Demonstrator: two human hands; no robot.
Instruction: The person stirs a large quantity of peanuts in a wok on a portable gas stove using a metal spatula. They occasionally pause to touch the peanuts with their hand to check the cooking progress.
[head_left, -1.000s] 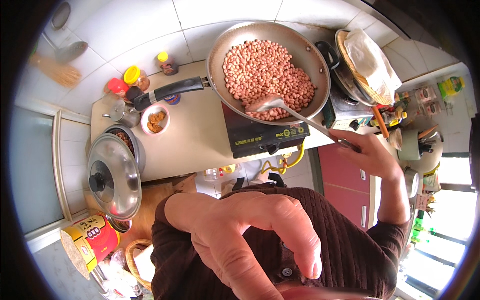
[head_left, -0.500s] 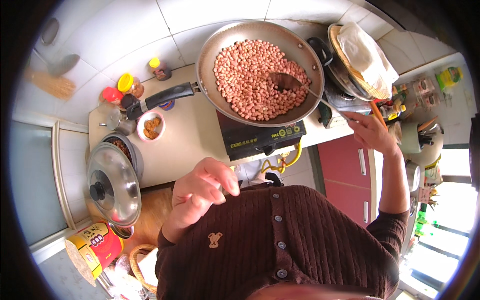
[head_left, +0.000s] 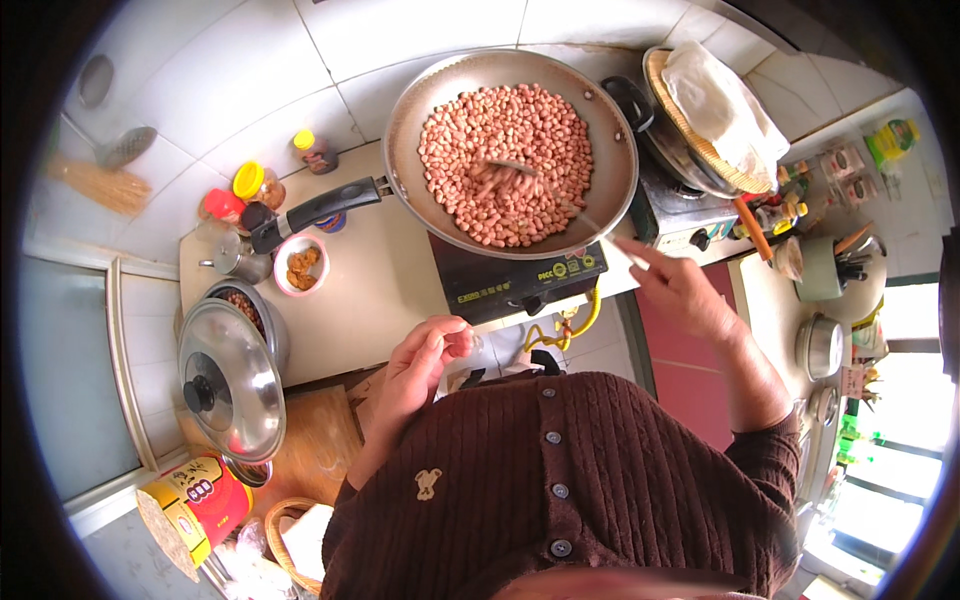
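Note:
My right hand [head_left: 685,295] grips the thin handle of a metal spatula [head_left: 512,165], whose blade is partly sunk among peanuts [head_left: 480,125] in a wide pan [head_left: 620,190]. The peanuts are pinkish-brown, and those around the blade look blurred by motion. The pan sits on a black cooktop [head_left: 520,285], its long black handle [head_left: 325,205] pointing left. My left hand [head_left: 425,360] is in front of my body, below the counter's front edge, with its fingers curled in against the thumb. What those fingers hold, if anything, is hidden.
Left on the counter [head_left: 390,290] are a small bowl of brown pieces [head_left: 301,265], seasoning jars [head_left: 252,182] and a pot with its glass lid [head_left: 235,385] tilted against it. Right of the pan, a woven tray [head_left: 700,125] rests on another pan over a stove [head_left: 690,225].
My right hand and the spatula have moved left and nearer to me, pushing through the peanuts. My left hand has drawn lower, its fingers now closer together. The view has shifted slightly.

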